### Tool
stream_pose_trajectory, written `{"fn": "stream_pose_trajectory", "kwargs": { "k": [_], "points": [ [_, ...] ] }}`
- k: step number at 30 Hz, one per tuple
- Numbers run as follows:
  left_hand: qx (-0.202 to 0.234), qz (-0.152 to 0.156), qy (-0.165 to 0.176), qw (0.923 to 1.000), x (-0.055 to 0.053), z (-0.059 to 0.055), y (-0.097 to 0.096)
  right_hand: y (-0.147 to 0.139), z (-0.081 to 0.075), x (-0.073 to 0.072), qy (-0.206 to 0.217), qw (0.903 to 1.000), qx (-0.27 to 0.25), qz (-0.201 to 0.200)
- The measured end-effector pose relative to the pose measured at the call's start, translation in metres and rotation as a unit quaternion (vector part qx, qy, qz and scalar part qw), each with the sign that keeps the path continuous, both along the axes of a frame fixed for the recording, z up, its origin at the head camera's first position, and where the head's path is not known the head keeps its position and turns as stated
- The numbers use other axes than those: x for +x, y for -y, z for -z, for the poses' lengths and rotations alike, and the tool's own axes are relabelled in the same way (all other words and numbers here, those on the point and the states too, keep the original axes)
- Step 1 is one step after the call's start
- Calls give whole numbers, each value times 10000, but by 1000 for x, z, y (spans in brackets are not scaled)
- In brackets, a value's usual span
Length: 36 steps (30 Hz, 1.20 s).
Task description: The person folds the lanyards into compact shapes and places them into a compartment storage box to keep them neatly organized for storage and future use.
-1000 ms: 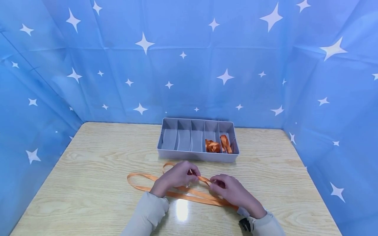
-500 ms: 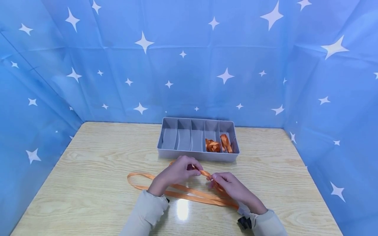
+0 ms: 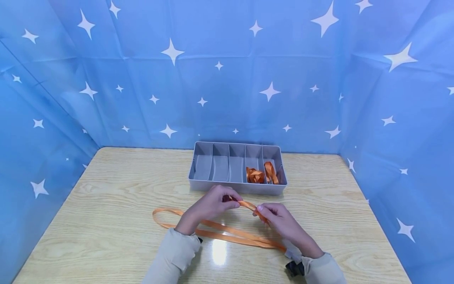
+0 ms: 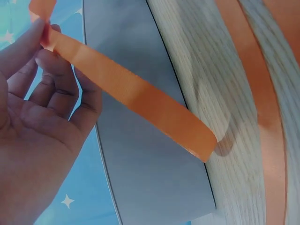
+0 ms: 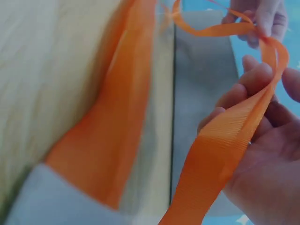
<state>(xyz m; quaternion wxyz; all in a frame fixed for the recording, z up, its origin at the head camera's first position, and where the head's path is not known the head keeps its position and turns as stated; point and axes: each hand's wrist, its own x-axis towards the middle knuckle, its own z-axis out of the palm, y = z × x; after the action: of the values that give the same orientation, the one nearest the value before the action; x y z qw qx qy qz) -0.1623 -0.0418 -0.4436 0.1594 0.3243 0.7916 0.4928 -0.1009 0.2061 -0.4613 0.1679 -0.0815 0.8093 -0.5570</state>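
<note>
In the head view my left hand (image 3: 213,203) pinches an orange ribbon (image 3: 247,204) between thumb and fingers, just in front of the grey tray. My right hand (image 3: 285,225) grips the same ribbon a little to the right. A short stretch spans the gap between the hands. From the left wrist, a loop of this ribbon (image 4: 136,96) hangs below the fingertips. Across the right fingers the ribbon (image 5: 225,136) runs down past the palm. Below the hands a long doubled orange ribbon (image 3: 227,238) lies on the table; whether it joins the held one I cannot tell.
A grey divided tray (image 3: 234,187) stands at the back of the wooden table (image 3: 117,189). Its two right compartments hold a bunched orange ribbon (image 3: 255,176) and a folded orange ribbon (image 3: 271,172). Behind hangs a blue star-patterned curtain (image 3: 227,79).
Both hands have risen slightly toward the tray with the ribbon. The small loop behind my left hand has drawn out of sight. The right hand's grip has shifted along the ribbon.
</note>
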Motion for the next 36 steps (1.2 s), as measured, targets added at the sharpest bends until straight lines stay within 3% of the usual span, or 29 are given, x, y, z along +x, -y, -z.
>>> {"fn": "stream_pose_trajectory", "kwargs": {
  "k": [7,14,20,26,36],
  "points": [
    [26,4,-108,9999,-1,-1,2,1,-9,2,-226,9996,-118,-87],
    [36,-63,100,9999,-2,-1,9,-1,-20,6,91,9991,-272,-327],
    [41,-77,204,9998,-3,-1,14,-2,-26,7,248,9946,-167,-992],
    [166,-10,5,9999,-4,0,15,-1,-22,8,130,9805,-361,-1927],
    [415,30,-135,9990,1,2,12,2,-25,13,-114,9788,-996,-1786]
  ]
}}
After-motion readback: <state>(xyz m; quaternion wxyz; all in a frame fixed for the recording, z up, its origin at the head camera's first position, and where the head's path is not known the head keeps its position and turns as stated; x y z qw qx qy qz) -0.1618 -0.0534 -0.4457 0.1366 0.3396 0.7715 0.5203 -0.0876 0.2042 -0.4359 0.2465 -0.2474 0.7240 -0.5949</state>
